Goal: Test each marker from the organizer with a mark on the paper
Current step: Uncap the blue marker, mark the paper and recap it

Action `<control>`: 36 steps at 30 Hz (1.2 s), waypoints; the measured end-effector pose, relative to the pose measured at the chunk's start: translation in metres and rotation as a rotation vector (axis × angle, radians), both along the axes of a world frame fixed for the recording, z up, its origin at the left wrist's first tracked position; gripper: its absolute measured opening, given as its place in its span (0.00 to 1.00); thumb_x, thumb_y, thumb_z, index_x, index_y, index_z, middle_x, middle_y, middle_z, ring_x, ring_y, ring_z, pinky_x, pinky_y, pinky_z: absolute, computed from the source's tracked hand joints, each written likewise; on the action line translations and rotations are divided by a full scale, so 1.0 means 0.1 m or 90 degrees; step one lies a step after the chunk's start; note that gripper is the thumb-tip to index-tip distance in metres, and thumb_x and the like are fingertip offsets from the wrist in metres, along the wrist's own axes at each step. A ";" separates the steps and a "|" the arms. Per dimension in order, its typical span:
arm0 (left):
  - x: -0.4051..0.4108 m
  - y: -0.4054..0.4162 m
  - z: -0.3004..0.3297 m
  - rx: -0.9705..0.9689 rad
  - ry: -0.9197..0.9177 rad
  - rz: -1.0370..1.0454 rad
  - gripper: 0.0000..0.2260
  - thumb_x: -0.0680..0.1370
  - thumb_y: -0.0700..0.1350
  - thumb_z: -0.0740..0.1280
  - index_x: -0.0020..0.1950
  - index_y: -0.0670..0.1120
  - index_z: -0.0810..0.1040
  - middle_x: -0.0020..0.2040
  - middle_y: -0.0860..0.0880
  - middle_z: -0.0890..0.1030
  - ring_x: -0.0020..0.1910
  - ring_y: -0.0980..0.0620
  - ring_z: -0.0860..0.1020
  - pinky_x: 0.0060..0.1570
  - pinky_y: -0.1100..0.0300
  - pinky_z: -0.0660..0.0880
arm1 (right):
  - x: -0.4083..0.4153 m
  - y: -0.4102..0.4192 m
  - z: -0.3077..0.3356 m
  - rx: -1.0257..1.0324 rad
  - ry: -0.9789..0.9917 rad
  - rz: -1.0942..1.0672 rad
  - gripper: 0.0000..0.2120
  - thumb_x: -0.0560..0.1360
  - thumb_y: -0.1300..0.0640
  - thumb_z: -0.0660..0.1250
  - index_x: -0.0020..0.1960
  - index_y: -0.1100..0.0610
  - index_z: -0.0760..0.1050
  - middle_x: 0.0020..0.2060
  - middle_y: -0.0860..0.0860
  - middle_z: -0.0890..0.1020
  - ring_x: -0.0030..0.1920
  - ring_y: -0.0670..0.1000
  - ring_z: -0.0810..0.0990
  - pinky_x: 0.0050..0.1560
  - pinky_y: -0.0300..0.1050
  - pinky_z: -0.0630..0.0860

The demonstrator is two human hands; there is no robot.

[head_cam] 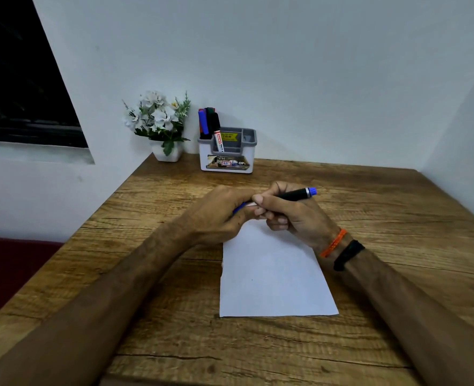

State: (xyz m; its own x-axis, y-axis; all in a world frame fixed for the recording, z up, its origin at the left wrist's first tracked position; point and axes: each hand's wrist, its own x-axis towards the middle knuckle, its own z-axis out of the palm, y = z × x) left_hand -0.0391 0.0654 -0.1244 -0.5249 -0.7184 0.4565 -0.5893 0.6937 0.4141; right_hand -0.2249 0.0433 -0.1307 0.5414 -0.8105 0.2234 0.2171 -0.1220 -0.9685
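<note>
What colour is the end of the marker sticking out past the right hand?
Blue, on the marker the right hand grips; the head view shows it.

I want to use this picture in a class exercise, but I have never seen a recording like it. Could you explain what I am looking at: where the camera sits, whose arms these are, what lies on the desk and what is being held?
There is no machine here. A person wears a wide-angle camera on the head, looking forward and down, so the two arms reaching in from the bottom are that person's own.

The surface is a wooden desk in a corner. On it lies a white sheet of paper, showing only a tiny dot. At the back stand a white and grey organizer with several markers upright in it, and a pot of white flowers.

The right hand, with orange and black wristbands, holds a black marker with a blue end. The left hand has its grip on the marker's other end, where something blue shows, perhaps the cap.
</note>
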 end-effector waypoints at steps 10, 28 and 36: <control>0.00 0.01 -0.02 0.010 0.064 0.012 0.15 0.78 0.57 0.62 0.39 0.48 0.75 0.30 0.52 0.72 0.30 0.57 0.68 0.30 0.65 0.62 | -0.05 -0.02 0.02 -0.027 -0.021 0.007 0.06 0.72 0.63 0.71 0.38 0.61 0.75 0.27 0.53 0.79 0.22 0.43 0.68 0.24 0.35 0.66; 0.13 -0.04 0.03 0.188 -0.230 0.192 0.24 0.63 0.66 0.73 0.52 0.53 0.84 0.45 0.62 0.79 0.42 0.62 0.74 0.41 0.60 0.72 | -0.07 -0.05 0.06 0.079 -0.016 -0.214 0.06 0.75 0.58 0.66 0.40 0.57 0.77 0.25 0.50 0.74 0.23 0.47 0.69 0.25 0.38 0.64; 0.25 -0.07 0.03 0.222 -0.097 0.136 0.06 0.71 0.52 0.75 0.44 0.53 0.85 0.33 0.55 0.81 0.33 0.58 0.75 0.38 0.57 0.73 | 0.04 0.04 -0.11 0.099 0.078 -0.124 0.10 0.75 0.60 0.60 0.42 0.61 0.79 0.27 0.54 0.76 0.26 0.51 0.72 0.26 0.39 0.71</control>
State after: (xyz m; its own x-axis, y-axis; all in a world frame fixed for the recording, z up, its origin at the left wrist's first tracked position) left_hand -0.0136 0.0580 -0.1211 -0.3904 -0.9156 0.0961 -0.7771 0.3837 0.4989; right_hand -0.2208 0.0472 -0.1422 0.3874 -0.9214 0.0302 0.0838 0.0026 -0.9965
